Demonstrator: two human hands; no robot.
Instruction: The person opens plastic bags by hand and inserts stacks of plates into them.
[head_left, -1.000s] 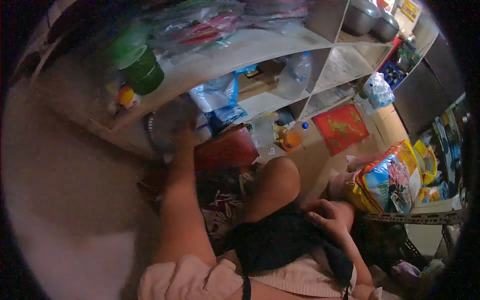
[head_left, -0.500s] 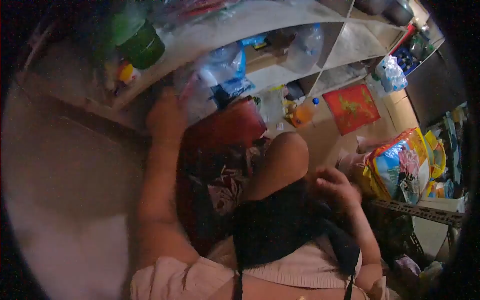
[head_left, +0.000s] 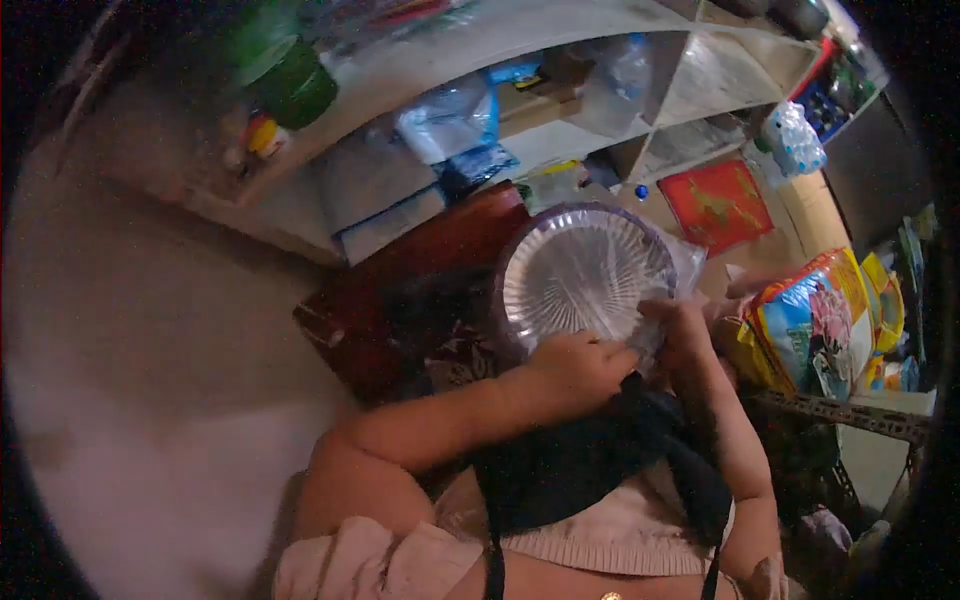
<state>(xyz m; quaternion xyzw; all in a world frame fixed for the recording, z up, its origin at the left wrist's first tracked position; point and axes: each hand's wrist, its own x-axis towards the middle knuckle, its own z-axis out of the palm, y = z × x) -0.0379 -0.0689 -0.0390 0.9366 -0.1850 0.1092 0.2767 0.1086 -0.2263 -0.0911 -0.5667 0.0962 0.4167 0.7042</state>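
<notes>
A round pack of fluted silvery plates (head_left: 585,275), wrapped in clear plastic with a dark purple rim, is held face up above my lap. My left hand (head_left: 580,370) is closed at its lower edge, with the fingers curled on the wrap. At the right side of the pack, my right hand (head_left: 680,335) pinches the loose plastic. Black cloth (head_left: 580,460) lies across my lap just below both hands. Behind the pack, part of a dark red box-like object (head_left: 440,240) shows.
White shelving (head_left: 480,60) holds plastic-wrapped packs (head_left: 385,190) and a green bucket (head_left: 295,85). A red patterned sheet (head_left: 715,205) is beyond the pack. To the right stand a colourful bag (head_left: 805,325) and a perforated metal bar (head_left: 850,415).
My left hand has come from the lower left shelf to the middle. The round plate pack is now in front of me, and my right hand has moved up to its wrap.
</notes>
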